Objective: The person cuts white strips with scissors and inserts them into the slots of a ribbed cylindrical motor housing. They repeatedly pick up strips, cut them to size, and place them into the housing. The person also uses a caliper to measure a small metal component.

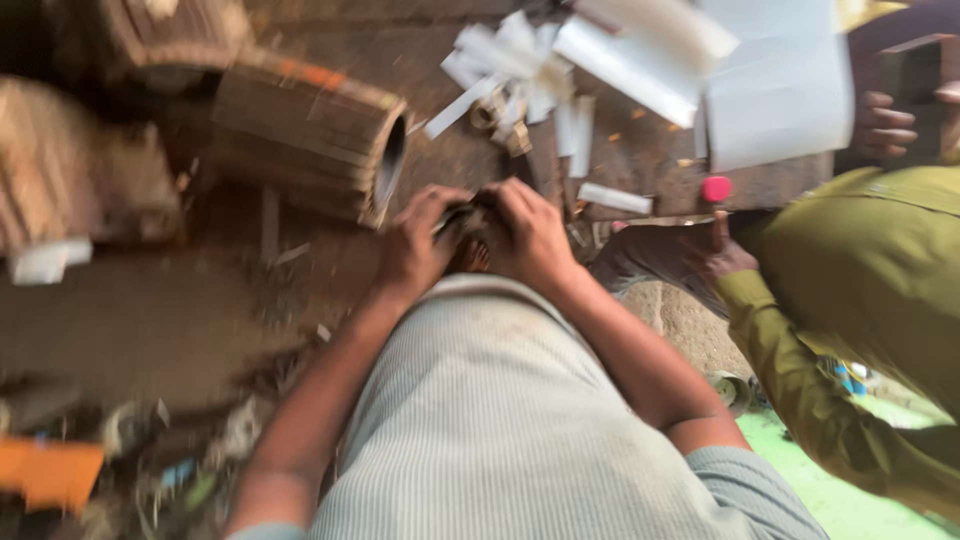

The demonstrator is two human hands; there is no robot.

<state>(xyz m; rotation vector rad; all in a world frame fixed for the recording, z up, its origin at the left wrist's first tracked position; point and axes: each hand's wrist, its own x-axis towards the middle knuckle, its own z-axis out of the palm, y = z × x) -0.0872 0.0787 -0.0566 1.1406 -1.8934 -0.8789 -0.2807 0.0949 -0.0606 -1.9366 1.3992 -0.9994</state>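
The picture is blurred by motion. My left hand (420, 240) and my right hand (530, 235) meet just past my grey ribbed shirt, both closed around a small dark object (468, 215) between them; its kind is too blurred to tell. Both forearms reach forward from the bottom of the view. A ribbed brown cylinder with a metal rim (310, 135) lies on its side just left of my left hand.
White paper strips and sheets (620, 60) lie scattered ahead. A person in an olive sleeve (850, 290) sits at the right, a hand (725, 255) near a red cap (716, 188). More brown cylinders (80, 170) sit far left. Debris and an orange piece (45, 470) lie bottom left.
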